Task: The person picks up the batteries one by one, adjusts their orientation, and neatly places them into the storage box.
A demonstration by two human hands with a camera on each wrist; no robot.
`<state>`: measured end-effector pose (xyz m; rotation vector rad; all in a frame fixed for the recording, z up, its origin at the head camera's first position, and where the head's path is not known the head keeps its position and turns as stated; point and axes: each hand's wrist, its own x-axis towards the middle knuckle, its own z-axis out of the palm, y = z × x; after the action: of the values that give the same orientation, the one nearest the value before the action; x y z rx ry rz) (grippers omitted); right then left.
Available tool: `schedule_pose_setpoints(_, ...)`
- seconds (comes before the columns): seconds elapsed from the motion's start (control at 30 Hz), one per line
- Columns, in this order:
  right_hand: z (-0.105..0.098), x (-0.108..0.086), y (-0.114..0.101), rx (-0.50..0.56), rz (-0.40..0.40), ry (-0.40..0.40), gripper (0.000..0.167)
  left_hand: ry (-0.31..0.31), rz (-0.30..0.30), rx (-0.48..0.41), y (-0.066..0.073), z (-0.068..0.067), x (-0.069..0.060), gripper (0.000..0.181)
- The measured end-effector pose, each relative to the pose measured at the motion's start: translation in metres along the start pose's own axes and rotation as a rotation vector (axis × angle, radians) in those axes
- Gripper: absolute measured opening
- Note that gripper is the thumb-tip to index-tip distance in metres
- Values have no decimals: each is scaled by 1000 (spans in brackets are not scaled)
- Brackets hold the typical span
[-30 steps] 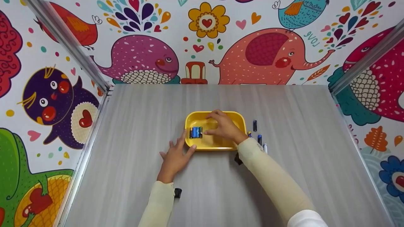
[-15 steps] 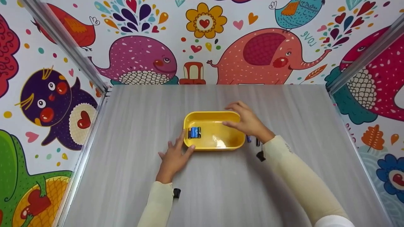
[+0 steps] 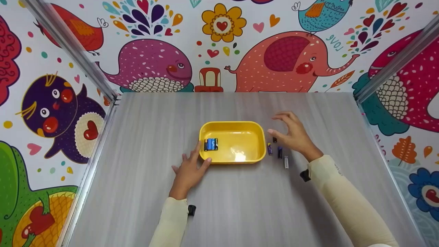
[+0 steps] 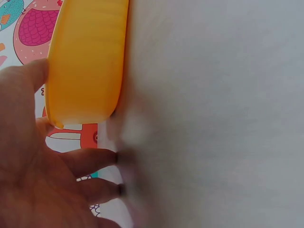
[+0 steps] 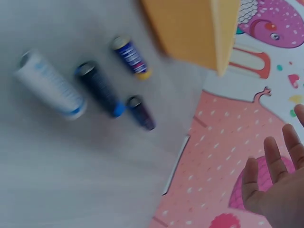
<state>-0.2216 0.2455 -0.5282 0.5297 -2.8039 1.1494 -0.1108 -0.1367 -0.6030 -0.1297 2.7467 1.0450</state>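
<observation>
The right hand (image 3: 295, 135) was over the yellow tray (image 3: 236, 144), and now it is off it, just right of the middle of the head view. Its fingers are bent a little and hold nothing. Four loose batteries (image 3: 280, 153) lie on the table (image 3: 154, 127) near the tray's right end; more of them show now. The blue and black batteries (image 3: 211, 144) stay inside, at the tray's left. The left hand (image 3: 190, 171) still touches the tray's left end with spread fingers.
</observation>
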Motion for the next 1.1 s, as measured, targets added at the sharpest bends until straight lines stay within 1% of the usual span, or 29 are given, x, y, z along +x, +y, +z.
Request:
schedule_pose_setpoints(0.07, -1, -5, 7, -22, 25, -6, 57, -1, -2, 3, 0, 0, 0, 80)
schedule_pose_setpoints(0.23, 2, -15, 20, -83, 50, -36, 57, -4, -6, 15, 1, 0, 0, 81)
schedule_pose_setpoints(0.37, 7, -21, 29, -123, 95, -73, 60, -7, -11, 14, 1, 0, 0, 81)
schedule_pose_setpoints(0.53, 14, -26, 38, -165, 151, -129, 66, -8, -16, 12, 1, 0, 0, 82)
schedule_pose_setpoints(0.7, 22, -31, 46, -195, 147, -168, 71, -9, -21, 14, 2, 0, 0, 81)
schedule_pose_setpoints(0.93, 31, -37, 55, -204, 123, -181, 75, -5, -13, 9, 4, -1, -1, 82)
schedule_pose_setpoints(1.1, 35, -40, 57, -219, 131, -201, 77, -6, -13, 12, 3, -1, -1, 82)
